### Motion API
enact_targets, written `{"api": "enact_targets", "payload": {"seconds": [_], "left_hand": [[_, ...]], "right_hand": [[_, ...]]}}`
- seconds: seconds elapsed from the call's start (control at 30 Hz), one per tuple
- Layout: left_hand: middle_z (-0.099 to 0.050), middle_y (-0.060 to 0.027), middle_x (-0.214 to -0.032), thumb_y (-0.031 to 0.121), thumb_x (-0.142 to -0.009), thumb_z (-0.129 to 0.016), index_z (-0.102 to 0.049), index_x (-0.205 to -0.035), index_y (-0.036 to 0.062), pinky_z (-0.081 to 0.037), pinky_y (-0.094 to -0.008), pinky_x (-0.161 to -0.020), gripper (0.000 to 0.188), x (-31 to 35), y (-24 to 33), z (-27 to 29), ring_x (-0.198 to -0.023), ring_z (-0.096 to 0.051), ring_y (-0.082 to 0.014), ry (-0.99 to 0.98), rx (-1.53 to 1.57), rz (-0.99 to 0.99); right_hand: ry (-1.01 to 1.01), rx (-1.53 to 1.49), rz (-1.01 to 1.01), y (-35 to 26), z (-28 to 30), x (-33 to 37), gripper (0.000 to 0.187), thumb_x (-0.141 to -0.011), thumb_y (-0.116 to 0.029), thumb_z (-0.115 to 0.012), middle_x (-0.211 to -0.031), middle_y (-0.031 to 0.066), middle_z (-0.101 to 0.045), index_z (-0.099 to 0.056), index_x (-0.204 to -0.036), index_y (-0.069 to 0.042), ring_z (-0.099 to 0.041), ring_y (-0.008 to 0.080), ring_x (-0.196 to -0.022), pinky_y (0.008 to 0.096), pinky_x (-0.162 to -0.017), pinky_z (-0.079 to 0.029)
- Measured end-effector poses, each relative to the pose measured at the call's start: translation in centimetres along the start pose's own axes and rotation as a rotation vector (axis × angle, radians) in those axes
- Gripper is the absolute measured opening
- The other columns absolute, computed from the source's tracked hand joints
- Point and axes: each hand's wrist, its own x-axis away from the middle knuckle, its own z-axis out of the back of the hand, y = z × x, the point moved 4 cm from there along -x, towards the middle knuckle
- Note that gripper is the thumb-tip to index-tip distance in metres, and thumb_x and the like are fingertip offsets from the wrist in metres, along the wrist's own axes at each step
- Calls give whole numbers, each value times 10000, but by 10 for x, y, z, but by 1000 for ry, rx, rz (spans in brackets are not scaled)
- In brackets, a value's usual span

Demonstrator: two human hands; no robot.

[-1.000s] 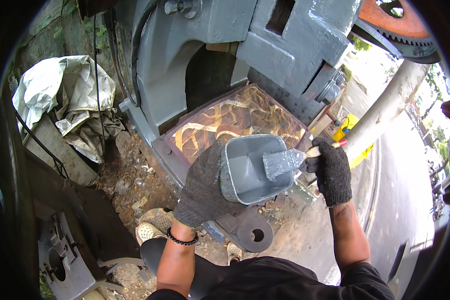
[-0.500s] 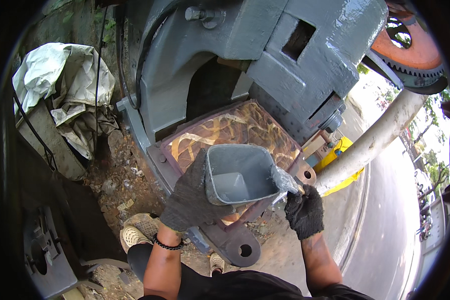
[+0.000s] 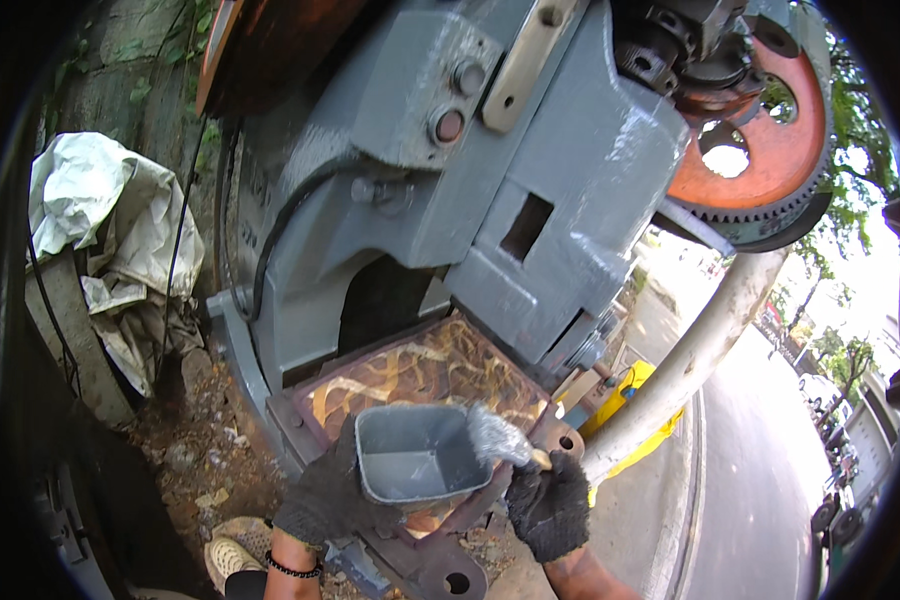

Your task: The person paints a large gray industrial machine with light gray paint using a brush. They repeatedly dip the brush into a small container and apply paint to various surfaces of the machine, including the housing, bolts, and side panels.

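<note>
My left hand (image 3: 322,498), in a dark knitted glove, is closed on the left side of a grey rectangular paint container (image 3: 410,475) with rounded corners. A little grey paint shows in its bottom. In my right hand (image 3: 550,508), also gloved, is a paintbrush (image 3: 498,437) gripped by its short handle. Its grey, paint-coated bristles point left and lie at the container's right rim; whether they touch it I cannot tell. Beyond both hands stands a large grey-painted press machine (image 3: 580,215), its surface shiny in places.
Below the machine's opening lies a bed plate (image 3: 440,372) with a brown, yellow-streaked top. An orange gear wheel (image 3: 745,175) sits at upper right above a pale slanting trunk (image 3: 690,355). A crumpled whitish sheet (image 3: 90,190) is at left, beside rubble. The road (image 3: 745,450) runs along the right.
My view has swung upward, showing more of the machine's upper part and gear wheel. Hands, container and brush now appear lower and further left. Both grips are unchanged.
</note>
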Motion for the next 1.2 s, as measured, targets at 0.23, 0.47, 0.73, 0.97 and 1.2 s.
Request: {"api": "enact_targets", "payload": {"seconds": [0.23, 0.47, 0.73, 0.97, 1.2], "left_hand": [[-551, -228, -1501, 488, -644, -945, -249, -1624, 34, -507, -442, -1099, 1284, 8, -8, 7, -1350, -586, -387, 0, 45, -72], [-529, -214, -1538, 490, -681, -922, -278, -1635, 85, -493, -440, -1117, 1221, 16, -14, 5, -1377, -567, -376, -11, 218, 33], [-561, -227, -1505, 436, -698, -915, -283, -1634, 78, -490, -434, -1119, 1185, 25, -4, 11, -1371, -571, -379, -11, 113, 94], [-587, -218, -1478, 393, -702, -925, -306, -1619, 58, -496, -430, -1106, 1157, 22, 8, 14, -1350, -594, -352, -27, 172, 119], [-648, -181, -1403, 273, -752, -918, -382, -1581, 35, -520, -380, -1066, 1015, 29, 2, 16, -1275, -636, -264, -25, 361, 101]], "right_hand": [[106, -1718, -724, 23, -9, 8, 163, -977, -132, -623, -951, 134, -697, -627, -1076, -2, -725, 275, -883, 343, -770, -664], [307, -1083, -390, 68, 19, 1, 181, -967, -189, -655, -876, 96, -698, -651, -1058, -33, -706, 258, -724, 345, -677, -635], [307, -475, -171, 127, 35, -11, 211, -962, -223, -615, -866, 106, -700, -647, -1047, -33, -662, 237, -676, 340, -614, -569], [186, -692, -260, 82, 81, 2, 147, -1010, -144, -565, -951, 131, -692, -625, -1074, -27, -680, 244, -808, 341, -728, -599], [424, -1528, -186, 1, 152, -19, 206, -1046, -150, -568, -1028, 124, -705, -628, -1177, -3, -702, 229, -865, 311, -780, -626]]}}
